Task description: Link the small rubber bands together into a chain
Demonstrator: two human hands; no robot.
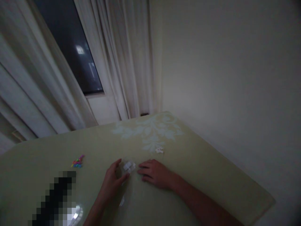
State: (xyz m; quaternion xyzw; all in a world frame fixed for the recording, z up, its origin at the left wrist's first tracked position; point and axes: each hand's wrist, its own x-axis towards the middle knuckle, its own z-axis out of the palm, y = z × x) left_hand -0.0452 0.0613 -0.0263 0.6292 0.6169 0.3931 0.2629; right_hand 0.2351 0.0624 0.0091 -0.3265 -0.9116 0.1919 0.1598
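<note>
Between my two hands lies a small clear item with whitish pieces (128, 166), perhaps a plastic bag or container; its exact kind is too blurred to make out. My left hand (113, 177) curves around its left side, thumb and fingers apart, the thumb tip close to its lower edge. On the other side, my right hand (154, 173) rests on the table with fingers stretched toward the item, a small gap between them. Neither hand grips anything visible. Just beyond my right hand sits a small white object (159, 150).
Several small bright-coloured pieces (77, 162) lie in a pile to the left. A blurred-out dark shape (53, 201) covers the lower left. The pale green table (207, 175) has a white floral pattern (152, 128) and meets curtains (131, 62) and a wall (230, 78).
</note>
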